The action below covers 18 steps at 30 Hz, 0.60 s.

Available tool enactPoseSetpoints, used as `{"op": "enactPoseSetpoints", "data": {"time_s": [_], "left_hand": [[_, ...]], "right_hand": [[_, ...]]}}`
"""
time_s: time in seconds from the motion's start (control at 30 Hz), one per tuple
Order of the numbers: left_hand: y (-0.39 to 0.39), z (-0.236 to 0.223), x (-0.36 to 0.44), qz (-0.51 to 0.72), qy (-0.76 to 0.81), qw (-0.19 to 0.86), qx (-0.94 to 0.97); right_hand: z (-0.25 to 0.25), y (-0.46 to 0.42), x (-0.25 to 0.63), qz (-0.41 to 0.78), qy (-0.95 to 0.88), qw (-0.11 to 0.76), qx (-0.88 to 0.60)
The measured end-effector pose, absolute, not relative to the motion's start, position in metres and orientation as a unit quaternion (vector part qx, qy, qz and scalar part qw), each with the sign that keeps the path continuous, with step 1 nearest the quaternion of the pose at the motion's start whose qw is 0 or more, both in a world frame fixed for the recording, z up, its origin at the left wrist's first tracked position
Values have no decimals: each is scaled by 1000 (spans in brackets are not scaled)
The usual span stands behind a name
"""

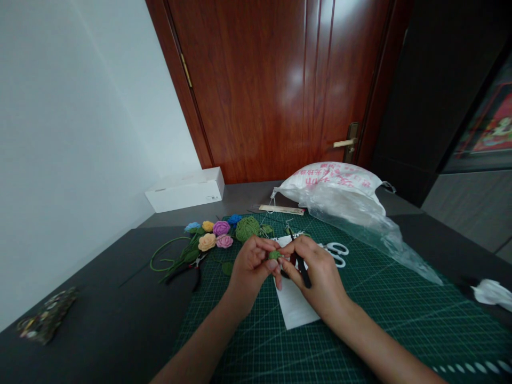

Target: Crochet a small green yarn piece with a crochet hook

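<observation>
Left hand (252, 264) grips a small green crocheted piece (274, 255) steady at the fingertips, above white paper (298, 312) on a green cutting mat (400, 330); right hand (318, 269) closes on a slim black-handled tool (303, 272), held close to the piece.

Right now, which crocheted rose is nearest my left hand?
The pink rose, just below the purple rose; every other rose lies farther from that hand.

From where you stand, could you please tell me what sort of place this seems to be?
Most likely a home craft corner: a green cutting mat on a dark table near a wooden door, with crocheted flowers and a ball of green yarn set out.
</observation>
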State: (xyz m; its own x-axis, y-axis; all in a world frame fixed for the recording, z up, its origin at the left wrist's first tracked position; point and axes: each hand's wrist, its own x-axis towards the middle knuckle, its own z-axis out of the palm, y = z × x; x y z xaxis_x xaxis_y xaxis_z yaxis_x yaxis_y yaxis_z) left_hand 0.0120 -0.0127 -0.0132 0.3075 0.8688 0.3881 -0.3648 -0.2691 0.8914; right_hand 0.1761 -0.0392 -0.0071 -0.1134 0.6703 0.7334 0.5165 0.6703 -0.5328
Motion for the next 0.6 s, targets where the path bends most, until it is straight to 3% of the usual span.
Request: {"op": "enactPoseSetpoints", "data": {"time_s": [0.6], "left_hand": [[-10, -5, 5, 472, 246, 608, 589]], "right_hand": [[-1, -40, 181, 40, -756, 496, -426]]}}
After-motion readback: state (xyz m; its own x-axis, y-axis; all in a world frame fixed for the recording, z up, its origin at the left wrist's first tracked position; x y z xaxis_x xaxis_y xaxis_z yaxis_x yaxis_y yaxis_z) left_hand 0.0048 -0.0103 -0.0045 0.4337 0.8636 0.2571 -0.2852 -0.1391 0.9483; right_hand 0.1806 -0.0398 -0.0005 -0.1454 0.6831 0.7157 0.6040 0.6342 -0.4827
